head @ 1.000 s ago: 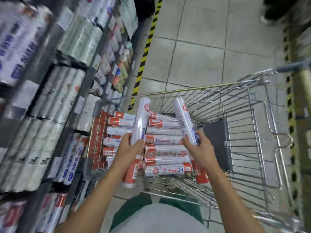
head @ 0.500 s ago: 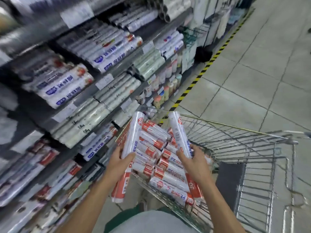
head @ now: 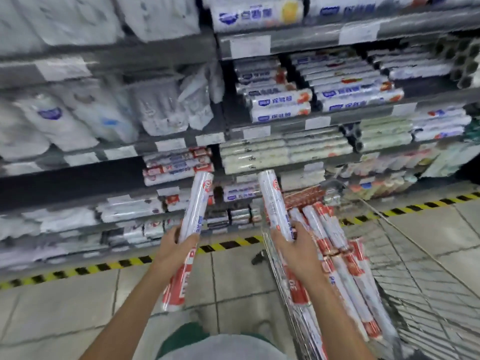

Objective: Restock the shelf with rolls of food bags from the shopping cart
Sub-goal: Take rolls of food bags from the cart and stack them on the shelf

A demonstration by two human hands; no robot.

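Left hand (head: 173,252) grips left roll (head: 195,206), fingers curled round it. Right hand (head: 296,253) grips right roll (head: 274,203) same way. 2 rolls tilt up toward shelf (head: 181,145), now straight ahead, not off at left. Cart (head: 428,294) now at right, spare rolls (head: 345,271) piled inside. Left roll now over floor (head: 65,307).

L hand (head: 171,249) grips roll (head: 194,209) | R hand (head: 296,252) grips 2nd roll (head: 276,206) | cart (head: 428,294) right | shelf (head: 306,38) ahead
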